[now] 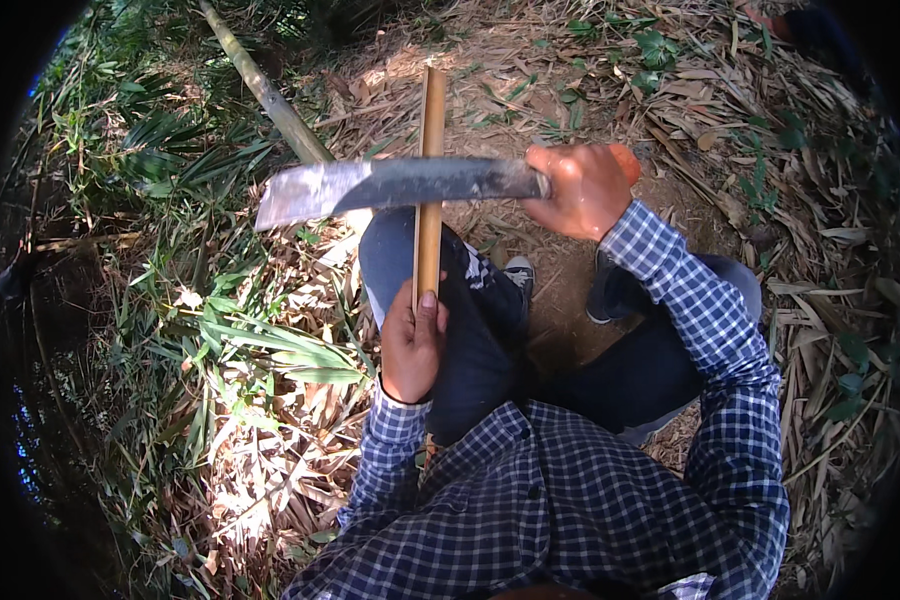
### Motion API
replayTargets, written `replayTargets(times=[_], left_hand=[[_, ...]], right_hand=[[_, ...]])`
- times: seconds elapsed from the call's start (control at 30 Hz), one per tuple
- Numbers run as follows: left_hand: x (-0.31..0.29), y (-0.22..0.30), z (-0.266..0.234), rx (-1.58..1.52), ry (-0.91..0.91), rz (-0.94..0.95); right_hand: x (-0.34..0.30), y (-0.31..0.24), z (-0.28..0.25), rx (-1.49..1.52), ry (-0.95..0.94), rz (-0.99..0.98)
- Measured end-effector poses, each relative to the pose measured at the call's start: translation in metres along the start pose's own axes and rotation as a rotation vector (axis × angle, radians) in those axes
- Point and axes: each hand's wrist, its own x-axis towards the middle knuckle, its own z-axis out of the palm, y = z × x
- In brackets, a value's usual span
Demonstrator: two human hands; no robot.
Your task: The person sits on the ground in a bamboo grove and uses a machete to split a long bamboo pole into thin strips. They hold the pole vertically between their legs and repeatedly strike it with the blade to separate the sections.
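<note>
A split bamboo strip [430, 240] stands lengthwise in front of me, its lower end in the closed grip of my left hand [413, 345], thumb along its face. My right hand [582, 190] is wrapped round the orange handle [626, 163] of a machete [420, 182]. The wide, dark blade points left and passes across the bamboo strip, hiding part of it. Toward the tip the blade looks bright and slightly blurred. Whether the edge touches the bamboo I cannot tell. Both hands are over my bent left knee [392, 245].
A long bamboo pole [270, 95] slants in from the far left toward my knee. Dry leaves and shavings [560, 60] cover the ground ahead, with green plants [170, 160] at the left. My shoes [519, 272] rest on bare soil. A dark shape [825, 40] shows at the far right.
</note>
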Motion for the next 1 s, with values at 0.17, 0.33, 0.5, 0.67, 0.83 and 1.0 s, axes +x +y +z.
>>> replayTargets(times=[0.17,0.33,0.5,0.67,0.83,1.0], left_hand=[[0.004,-0.001,0.000,0.069,0.097,0.103],[-0.010,-0.004,0.006,0.043,0.067,0.094],[-0.009,0.001,0.005,0.055,0.092,0.058],[-0.019,-0.012,0.005,0.083,0.069,0.113],[-0.018,0.000,0.004,0.146,0.073,0.045],[-0.032,-0.009,0.000,0.089,0.014,0.015]], right_hand=[[-0.006,-0.018,0.017,-0.041,-0.065,-0.164],[0.010,0.012,0.009,-0.068,0.038,0.069],[-0.002,-0.010,0.014,-0.025,-0.054,-0.084],[0.013,0.016,0.007,-0.070,-0.012,0.104],[0.001,-0.002,0.015,-0.067,-0.050,-0.149],[0.024,0.039,-0.002,-0.090,0.017,0.371]])
